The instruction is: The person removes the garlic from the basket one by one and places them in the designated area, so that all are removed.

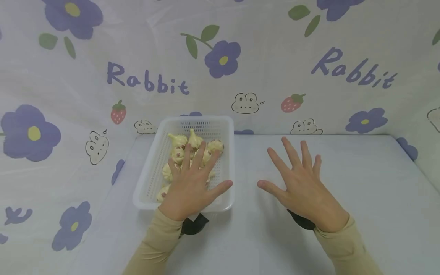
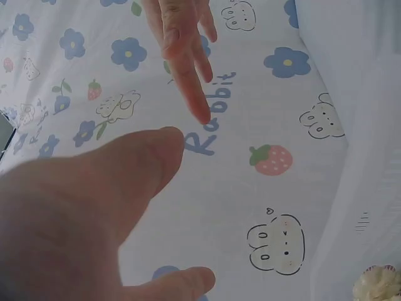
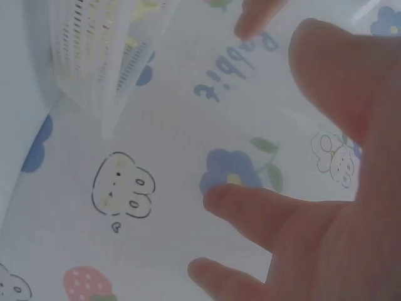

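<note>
Flower-printed backdrop (image 1: 268,34) is hanging at far side, white table (image 1: 368,183) is extending nearer, perforated white basket (image 1: 231,160) is standing left, left hand (image 1: 192,185) is spreading above basket, right hand (image 1: 304,185) is spreading over table at right (both released, fingers extended), pale garlic bulbs (image 1: 178,154) are lying inside basket.

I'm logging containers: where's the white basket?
In the head view, the white basket stands left of centre on the table, partly hidden by the left hand, garlic bulbs inside.
</note>
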`<action>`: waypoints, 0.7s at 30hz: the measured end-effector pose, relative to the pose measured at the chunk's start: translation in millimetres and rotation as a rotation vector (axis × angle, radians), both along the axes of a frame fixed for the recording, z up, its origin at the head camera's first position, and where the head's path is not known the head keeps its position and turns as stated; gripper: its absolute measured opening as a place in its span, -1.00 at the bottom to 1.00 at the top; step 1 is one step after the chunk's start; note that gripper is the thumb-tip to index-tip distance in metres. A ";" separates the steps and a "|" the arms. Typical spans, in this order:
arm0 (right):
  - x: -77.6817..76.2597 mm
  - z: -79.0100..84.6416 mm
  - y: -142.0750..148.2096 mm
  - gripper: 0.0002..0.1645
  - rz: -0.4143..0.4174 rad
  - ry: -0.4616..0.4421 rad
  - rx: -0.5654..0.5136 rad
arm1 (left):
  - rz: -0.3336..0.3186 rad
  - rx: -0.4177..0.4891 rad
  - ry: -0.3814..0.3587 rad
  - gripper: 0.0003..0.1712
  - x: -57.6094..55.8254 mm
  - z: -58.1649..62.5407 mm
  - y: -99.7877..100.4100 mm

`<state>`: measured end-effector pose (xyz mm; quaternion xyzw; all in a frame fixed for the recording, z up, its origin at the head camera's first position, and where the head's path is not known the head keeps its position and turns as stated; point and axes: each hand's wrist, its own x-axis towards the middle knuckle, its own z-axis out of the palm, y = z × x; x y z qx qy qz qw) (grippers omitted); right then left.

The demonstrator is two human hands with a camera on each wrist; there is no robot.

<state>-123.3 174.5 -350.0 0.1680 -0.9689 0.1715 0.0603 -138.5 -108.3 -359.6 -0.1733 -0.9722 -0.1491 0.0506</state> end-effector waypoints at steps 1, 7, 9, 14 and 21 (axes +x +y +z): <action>-0.2 -0.2 -0.1 0.03 0.003 0.000 -0.003 | -0.001 0.000 0.000 0.00 -0.2 0.6 -0.2; -3.4 -2.1 -0.3 0.01 0.038 0.029 -0.029 | 0.003 0.014 0.034 -0.01 -2.6 3.1 -5.0; -4.9 -3.3 -0.9 0.00 0.054 0.045 -0.033 | 0.012 0.030 0.049 0.00 -3.7 2.1 -10.1; -7.3 -6.7 -1.9 -0.03 0.100 0.090 -0.047 | 0.026 0.085 0.110 -0.01 -6.2 -3.2 -27.7; -10.0 -10.7 -2.8 -0.07 0.135 0.150 -0.056 | 0.049 0.099 0.176 -0.02 -7.7 -13.7 -53.0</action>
